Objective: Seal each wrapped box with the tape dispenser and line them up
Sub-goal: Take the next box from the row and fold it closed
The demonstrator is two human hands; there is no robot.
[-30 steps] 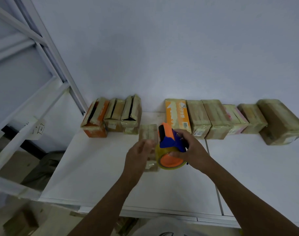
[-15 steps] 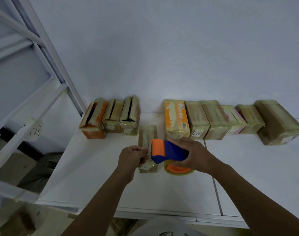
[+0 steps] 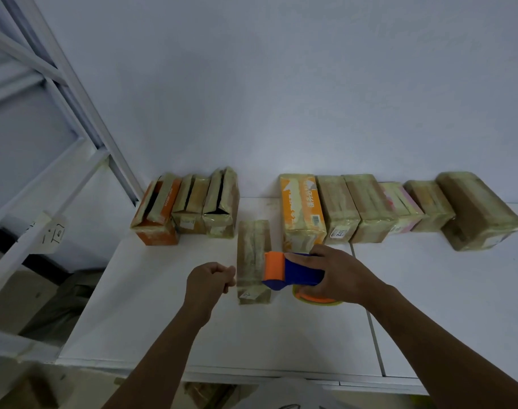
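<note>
Box (image 3: 253, 255) lies on the surface (image 3: 281, 335), just nearer than the far row (image 3: 369, 208). Right hand (image 3: 337, 273) grips the dispenser (image 3: 296, 271) at the box's right edge; left hand (image 3: 210, 278) is a fist just left of it.

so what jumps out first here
The orange-and-blue dispenser stands out, gripped in the right hand at the middle of the table, by a lone wrapped box. The left hand is curled on that box's other side. Behind, more boxes line the wall.
</note>
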